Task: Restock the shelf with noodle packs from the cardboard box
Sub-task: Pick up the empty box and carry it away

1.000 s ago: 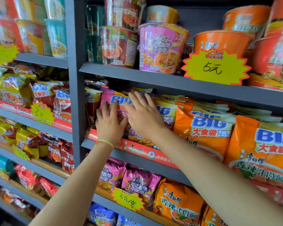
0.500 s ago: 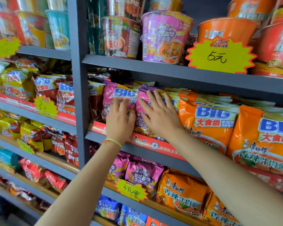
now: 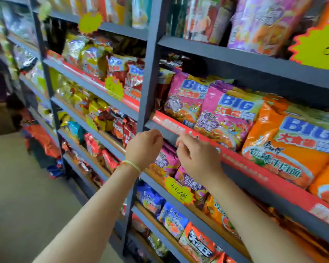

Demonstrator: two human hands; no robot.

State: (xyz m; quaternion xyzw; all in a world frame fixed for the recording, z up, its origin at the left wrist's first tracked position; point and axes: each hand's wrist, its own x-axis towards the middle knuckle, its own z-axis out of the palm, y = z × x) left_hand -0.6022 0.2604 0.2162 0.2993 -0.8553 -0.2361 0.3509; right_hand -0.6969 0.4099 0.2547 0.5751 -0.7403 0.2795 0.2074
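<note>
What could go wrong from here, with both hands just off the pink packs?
1. The two pink BIG packs stand leaning at the shelf front, held back only by the low red rail; they may tip forward over it.
2. The left hand and right hand hang loosely curled by the rail, holding nothing; dropping them could snag the yellow price tag below.
3. The view is motion-blurred, so the packs' seating is unconfirmed.

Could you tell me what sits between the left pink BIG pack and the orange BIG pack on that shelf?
In the head view, a second pink pack stands between the left pink pack and the orange pack, overlapping both.
</note>
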